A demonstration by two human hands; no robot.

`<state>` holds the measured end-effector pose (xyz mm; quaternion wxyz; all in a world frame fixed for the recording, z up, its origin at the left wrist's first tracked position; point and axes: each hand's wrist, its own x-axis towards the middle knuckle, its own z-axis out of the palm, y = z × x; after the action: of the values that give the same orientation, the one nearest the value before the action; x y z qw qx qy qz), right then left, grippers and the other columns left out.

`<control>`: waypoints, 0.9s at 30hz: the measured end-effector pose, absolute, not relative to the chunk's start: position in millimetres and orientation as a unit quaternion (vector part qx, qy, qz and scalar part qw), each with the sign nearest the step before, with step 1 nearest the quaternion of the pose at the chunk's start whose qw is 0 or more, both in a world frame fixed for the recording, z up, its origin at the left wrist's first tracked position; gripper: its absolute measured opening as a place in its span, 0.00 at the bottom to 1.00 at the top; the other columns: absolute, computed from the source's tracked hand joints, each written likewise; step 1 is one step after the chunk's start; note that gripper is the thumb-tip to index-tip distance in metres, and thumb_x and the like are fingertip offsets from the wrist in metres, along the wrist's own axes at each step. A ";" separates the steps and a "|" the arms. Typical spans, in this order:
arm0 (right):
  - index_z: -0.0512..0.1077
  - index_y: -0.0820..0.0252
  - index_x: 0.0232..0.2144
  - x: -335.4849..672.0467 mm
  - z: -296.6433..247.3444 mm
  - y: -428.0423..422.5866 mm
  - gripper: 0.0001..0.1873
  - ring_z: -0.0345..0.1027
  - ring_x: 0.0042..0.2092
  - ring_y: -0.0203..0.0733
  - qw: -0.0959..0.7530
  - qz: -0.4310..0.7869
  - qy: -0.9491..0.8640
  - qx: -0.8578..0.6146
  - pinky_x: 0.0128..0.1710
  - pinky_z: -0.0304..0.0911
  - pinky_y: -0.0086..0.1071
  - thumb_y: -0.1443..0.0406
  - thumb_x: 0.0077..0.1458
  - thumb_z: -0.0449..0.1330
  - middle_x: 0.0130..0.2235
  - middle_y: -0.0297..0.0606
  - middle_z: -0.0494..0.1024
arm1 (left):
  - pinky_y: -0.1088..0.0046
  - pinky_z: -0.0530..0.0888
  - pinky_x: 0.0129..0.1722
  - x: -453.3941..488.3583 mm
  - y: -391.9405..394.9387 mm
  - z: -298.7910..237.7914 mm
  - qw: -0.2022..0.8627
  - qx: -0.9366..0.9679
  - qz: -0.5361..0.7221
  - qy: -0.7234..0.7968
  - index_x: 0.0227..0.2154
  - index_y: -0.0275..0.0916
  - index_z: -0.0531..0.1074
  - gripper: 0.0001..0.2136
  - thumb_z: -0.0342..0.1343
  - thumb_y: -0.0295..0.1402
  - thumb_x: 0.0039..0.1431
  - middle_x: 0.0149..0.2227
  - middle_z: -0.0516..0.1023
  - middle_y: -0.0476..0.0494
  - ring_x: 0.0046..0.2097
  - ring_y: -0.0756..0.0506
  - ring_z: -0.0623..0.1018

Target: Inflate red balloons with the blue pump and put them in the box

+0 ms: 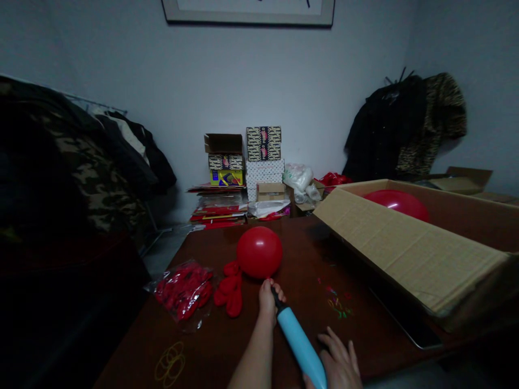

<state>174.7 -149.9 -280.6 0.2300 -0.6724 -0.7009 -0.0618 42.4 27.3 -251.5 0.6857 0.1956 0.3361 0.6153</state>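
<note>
A round, inflated red balloon (259, 252) sits at the tip of a light-blue balloon pump (299, 346) with a black nozzle end. My left hand (270, 298) is closed around that nozzle end, thumb at the balloon's neck. At the pump's near end, my right hand (339, 361) has its thumb on one side and its loosely spread fingers on the other; the bottom edge of the view cuts off part of it. Several limp red balloons (230, 292) lie left of the inflated one. Beside them rests a clear plastic bag (184, 289) of more red ones.
On the brown table (227, 346), a large cardboard box (405, 243) at the right holds another red balloon (399, 202). A dark flat device (417, 329) lies below it. Yellow rubber bands (170, 364) and small colourful bits (338, 305) are scattered about. Stacked boxes (264, 162) stand behind.
</note>
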 end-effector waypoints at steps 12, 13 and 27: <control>0.70 0.56 0.32 180.1 -278.2 -155.7 0.29 0.57 0.57 0.63 0.260 -0.095 -0.687 -0.672 0.57 0.41 0.62 0.43 0.33 0.63 0.51 0.49 0.71 | 0.78 0.55 0.14 43.1 29.5 -253.9 0.678 0.210 0.619 0.337 0.24 0.43 0.54 0.17 0.55 0.46 0.45 0.14 0.59 0.60 0.12 0.55 0.58; 0.71 0.56 0.33 181.8 -277.1 -156.8 0.30 0.56 0.58 0.64 0.259 -0.099 -0.689 -0.669 0.57 0.40 0.63 0.42 0.33 0.62 0.52 0.49 0.71 | 0.78 0.55 0.14 42.9 29.6 -253.7 0.677 0.210 0.620 0.336 0.24 0.43 0.54 0.17 0.56 0.46 0.45 0.14 0.59 0.60 0.12 0.55 0.58; 0.72 0.56 0.26 195.6 -282.8 -185.8 0.10 0.63 0.55 0.55 0.236 -0.123 -0.699 -0.663 0.58 0.41 0.62 0.67 0.52 0.50 0.46 0.39 0.76 | 0.79 0.54 0.14 44.2 25.1 -254.0 0.662 0.207 0.636 0.339 0.24 0.42 0.55 0.13 0.54 0.41 0.47 0.14 0.58 0.59 0.13 0.55 0.58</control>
<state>195.6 -185.8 -282.8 0.2358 -0.6634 -0.6993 -0.1234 44.2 25.1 -254.0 0.6619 0.2069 0.3394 0.6355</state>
